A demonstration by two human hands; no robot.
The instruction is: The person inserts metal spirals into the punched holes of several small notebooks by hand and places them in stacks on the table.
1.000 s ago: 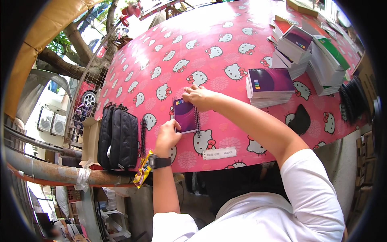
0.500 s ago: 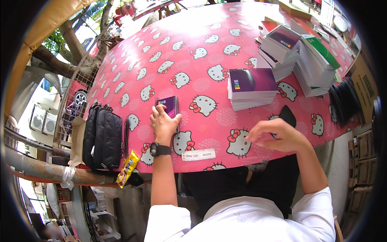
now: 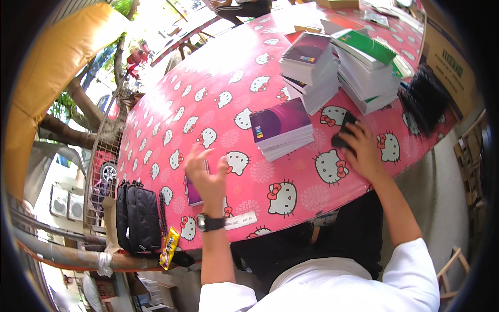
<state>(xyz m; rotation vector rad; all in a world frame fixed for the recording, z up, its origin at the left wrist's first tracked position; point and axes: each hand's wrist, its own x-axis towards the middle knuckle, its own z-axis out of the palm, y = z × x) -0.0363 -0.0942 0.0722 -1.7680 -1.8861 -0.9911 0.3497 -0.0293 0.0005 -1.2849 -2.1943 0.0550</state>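
- Since the earlier frame, your left hand [image 3: 208,174] has lifted off the small purple notebook [image 3: 192,193], and your right hand [image 3: 364,148] has travelled up the table to a black object [image 3: 343,132].
- Nearest you, your left hand hovers with fingers spread wide, holding nothing; a dark watch [image 3: 209,222] sits on its wrist.
- Directly beneath that hand, the small purple notebook lies flat on the pink cat-print tablecloth [image 3: 291,182], partly hidden by the palm.
- At the table's left edge hang a black bag [image 3: 138,216] and a yellow snack wrapper [image 3: 169,248].
- Your right hand rests on the black object, fingers curled over it; whether it grips cannot be told.
- Just beside it sits a purple-covered notebook stack [image 3: 280,127].
- Farther back stand taller stacks [image 3: 338,67].
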